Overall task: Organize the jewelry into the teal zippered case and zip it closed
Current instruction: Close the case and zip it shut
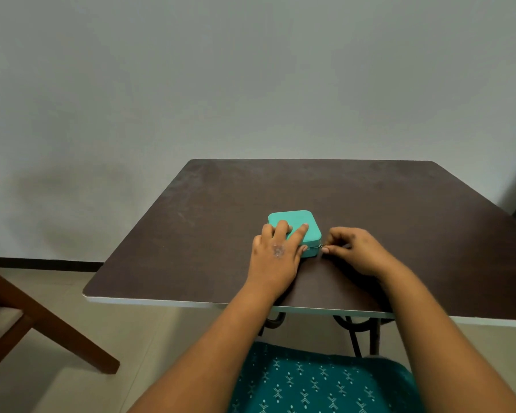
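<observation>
The teal zippered case (296,220) lies shut on the dark brown table (370,204), near the middle. My left hand (276,251) rests flat on its lid, fingers spread on top and the thumb against the near side. At the case's near right corner, my right hand (353,250) pinches the small metal zipper pull (321,246) between thumb and fingertips. No jewelry is visible outside the case.
The table's white front edge (161,301) runs close to my body, with black metal legs (355,332) beneath. A wooden chair frame (42,317) stands on the floor at the left. The grey wall rises right behind the table.
</observation>
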